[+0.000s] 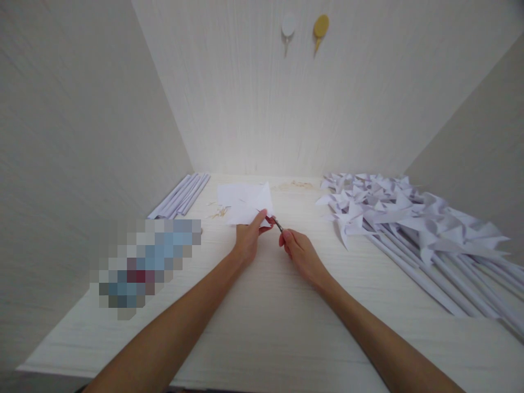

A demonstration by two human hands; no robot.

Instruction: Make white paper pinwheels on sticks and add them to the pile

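Note:
My left hand (248,239) pinches the near edge of a folded white paper sheet (245,203) that lies on the pale desk (262,322). My right hand (301,252) grips a small pair of scissors (277,222) with red handles. The thin blades point toward the paper's near corner, close beside my left thumb. Both forearms reach in from the bottom of the view.
A large pile of white paper pinwheels on rolled paper sticks (413,224) fills the right side. A bundle of rolled paper sticks (182,195) lies at the back left. A blurred-out object (143,262) sits left. Two hooks (305,27) hang on the back wall.

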